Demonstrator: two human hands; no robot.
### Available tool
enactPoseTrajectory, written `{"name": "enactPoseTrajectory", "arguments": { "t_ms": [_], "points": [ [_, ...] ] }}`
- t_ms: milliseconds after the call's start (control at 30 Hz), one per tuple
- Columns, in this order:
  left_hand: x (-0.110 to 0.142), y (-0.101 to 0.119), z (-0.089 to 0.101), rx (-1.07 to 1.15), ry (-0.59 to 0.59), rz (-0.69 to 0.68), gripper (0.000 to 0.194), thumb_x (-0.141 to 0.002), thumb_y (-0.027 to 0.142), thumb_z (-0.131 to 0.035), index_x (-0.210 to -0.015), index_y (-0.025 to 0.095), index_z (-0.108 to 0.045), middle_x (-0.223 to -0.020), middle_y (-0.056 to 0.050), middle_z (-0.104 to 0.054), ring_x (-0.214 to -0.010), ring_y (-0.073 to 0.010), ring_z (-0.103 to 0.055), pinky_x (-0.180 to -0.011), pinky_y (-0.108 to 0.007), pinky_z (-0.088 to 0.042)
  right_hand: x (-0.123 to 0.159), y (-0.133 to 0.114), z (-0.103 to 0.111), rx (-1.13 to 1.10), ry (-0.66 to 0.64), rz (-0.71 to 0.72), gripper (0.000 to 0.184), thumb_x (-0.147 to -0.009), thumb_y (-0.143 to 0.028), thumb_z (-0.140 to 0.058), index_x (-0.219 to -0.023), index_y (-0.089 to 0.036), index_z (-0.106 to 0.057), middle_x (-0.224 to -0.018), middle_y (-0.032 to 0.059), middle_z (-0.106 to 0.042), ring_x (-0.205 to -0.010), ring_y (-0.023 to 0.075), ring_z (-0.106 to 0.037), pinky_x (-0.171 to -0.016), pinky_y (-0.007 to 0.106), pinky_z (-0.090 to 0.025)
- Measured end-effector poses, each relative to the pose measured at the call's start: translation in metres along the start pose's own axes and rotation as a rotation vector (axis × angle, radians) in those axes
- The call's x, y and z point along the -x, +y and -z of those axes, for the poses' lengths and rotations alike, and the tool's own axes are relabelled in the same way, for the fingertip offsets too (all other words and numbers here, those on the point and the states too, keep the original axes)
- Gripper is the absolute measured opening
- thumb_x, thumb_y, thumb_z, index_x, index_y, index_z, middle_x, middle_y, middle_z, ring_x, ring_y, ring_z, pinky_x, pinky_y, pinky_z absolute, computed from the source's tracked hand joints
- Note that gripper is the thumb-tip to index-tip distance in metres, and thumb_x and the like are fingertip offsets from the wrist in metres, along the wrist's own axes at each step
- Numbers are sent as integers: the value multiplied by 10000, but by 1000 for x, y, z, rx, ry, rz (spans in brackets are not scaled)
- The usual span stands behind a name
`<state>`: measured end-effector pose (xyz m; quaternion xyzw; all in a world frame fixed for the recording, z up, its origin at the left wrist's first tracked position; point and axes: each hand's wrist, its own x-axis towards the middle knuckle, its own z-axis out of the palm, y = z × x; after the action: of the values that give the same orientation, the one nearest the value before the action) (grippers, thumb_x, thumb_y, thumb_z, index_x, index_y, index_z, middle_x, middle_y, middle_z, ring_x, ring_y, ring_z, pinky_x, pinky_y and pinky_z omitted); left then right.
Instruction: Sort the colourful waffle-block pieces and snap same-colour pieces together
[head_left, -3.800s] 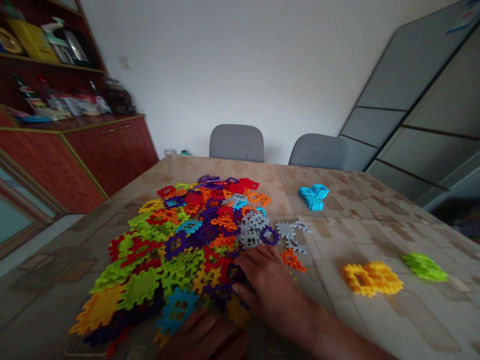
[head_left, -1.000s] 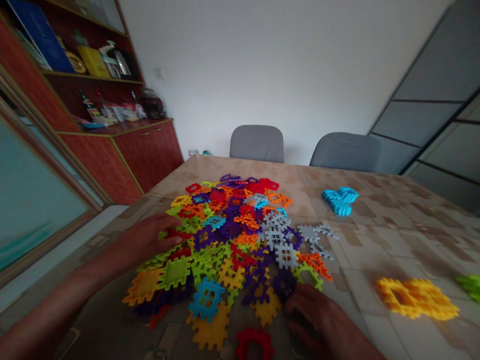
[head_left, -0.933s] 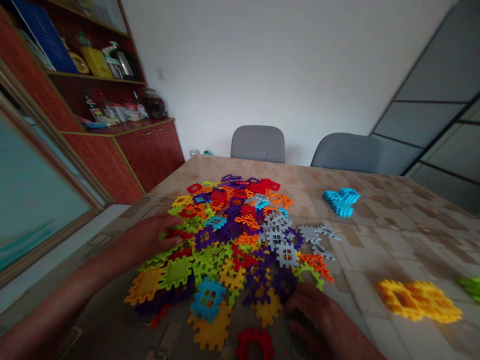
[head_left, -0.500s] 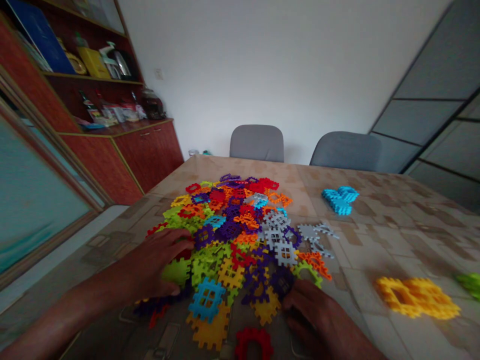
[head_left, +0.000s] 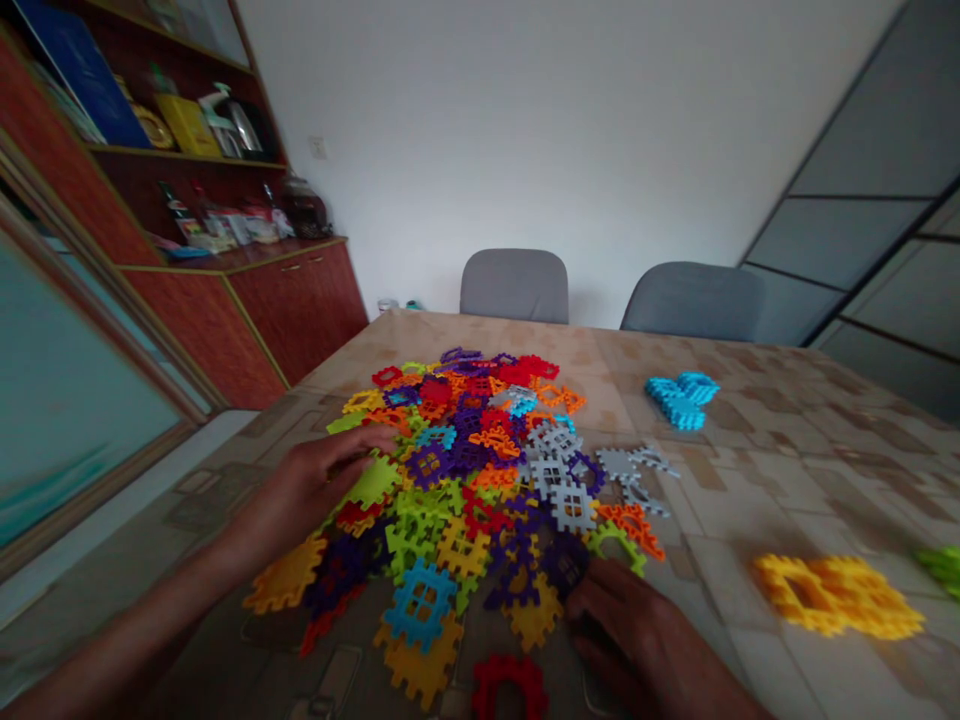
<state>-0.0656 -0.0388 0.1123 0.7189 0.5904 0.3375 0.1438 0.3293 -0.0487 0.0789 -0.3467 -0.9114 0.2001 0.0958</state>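
In the head view, a heap of interlocking plastic building pieces point(head_left: 431, 510) with notched edges covers the table's middle. My left hand point(head_left: 315, 480) reaches over the heap's left side, fingers stretched out and apart. Beside its thumb is a lime-green piece point(head_left: 377, 482); whether they touch is hard to tell. My right hand point(head_left: 626, 620) rests at the near right edge, its fingers closed on a dark purple window piece point(head_left: 566, 562). Between the hands lie a blue window piece point(head_left: 420, 603) and, nearer me, a red arch piece point(head_left: 510, 685).
Grey pieces point(head_left: 574, 507) lie at the heap's right. Farther right on the table point(head_left: 720, 500) are a joined blue block point(head_left: 684, 400), a joined yellow block point(head_left: 836, 597) and a green one point(head_left: 941, 570) at the frame edge. Two grey chairs point(head_left: 514, 285) stand behind.
My left hand has moved forward over the heap, and a lime-green piece has shifted the same way. Yellow, purple and red pieces now show where the hand was. My right hand stays put.
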Motion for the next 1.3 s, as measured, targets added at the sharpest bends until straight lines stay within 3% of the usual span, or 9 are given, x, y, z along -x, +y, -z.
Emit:
{"name": "enactPoseTrajectory", "arguments": {
  "t_ms": [200,333,467,567,633,833,1067,1200,1300],
  "points": [
    [-17,15,-17,32,-2,1,489,-1006,558,-443,-1251,183,-641,-1311,-122,-692,-1191,-280,-662,-1036,-419,-513,-3,-3,1,25,-14,-26,198,-839,-13,-557,-868,-209,-560,-940,47,-650,-856,195,-634,-726,275,-514],
    [-23,17,-2,6,-38,-55,421,-963,557,-539,-1200,240,-683,-1310,-73,-696,-1226,-279,-630,-1063,-393,-478,-1,-3,0,-3,-1,-32,213,-829,-13,-570,-897,-214,-579,-987,42,-659,-903,196,-638,-786,282,-526],
    [-3,6,15,-259,-164,-117,190,-916,426,-630,-970,281,-740,-1036,-14,-771,-1030,-273,-694,-948,-358,-515,-2,-4,-1,-8,-4,-23,225,-824,-5,-583,-904,-215,-585,-989,39,-658,-903,191,-638,-793,273,-525],
    [15,0,10,-452,-270,-104,222,-830,353,-712,-1042,293,-743,-1127,-46,-759,-1066,-319,-686,-958,-431,-513,-4,-5,-1,28,20,2,212,-836,1,-576,-860,-209,-562,-918,36,-643,-833,183,-633,-719,254,-513],
    [21,0,2,-503,-278,-86,300,-820,326,-703,-1114,273,-728,-1236,-87,-724,-1108,-340,-672,-963,-461,-515,-5,-5,-1,41,23,9,212,-835,5,-582,-862,-204,-563,-922,39,-647,-830,185,-636,-717,257,-513],
    [19,11,-14,-403,-162,-98,278,-921,309,-524,-1134,244,-691,-1127,-74,-756,-986,-278,-716,-850,-362,-562,-3,-5,0,48,27,6,209,-831,-4,-593,-851,-209,-558,-913,36,-651,-820,189,-638,-711,261,-511],
    [23,21,-16,-333,109,-192,247,-986,348,-542,-1190,269,-656,-1085,-40,-757,-923,-244,-733,-819,-329,-567,0,-7,3,24,31,7,188,-850,-26,-591,-870,-213,-590,-914,32,-671,-823,179,-650,-704,242,-504],
    [34,51,-13,-283,301,-288,215,-984,257,-580,-1175,337,-639,-1048,5,-735,-936,-226,-715,-864,-333,-565,2,-10,3,-50,75,13,178,-935,-78,-527,-905,-227,-618,-878,26,-690,-795,164,-664,-686,224,-499],
    [49,87,-20,-159,254,-385,261,-1015,241,-547,-1219,392,-606,-1008,11,-728,-894,-203,-704,-800,-308,-584,5,-13,0,-247,111,34,215,-941,-135,-546,-1101,-257,-622,-978,40,-715,-834,167,-683,-724,224,-525]
  ]
}}
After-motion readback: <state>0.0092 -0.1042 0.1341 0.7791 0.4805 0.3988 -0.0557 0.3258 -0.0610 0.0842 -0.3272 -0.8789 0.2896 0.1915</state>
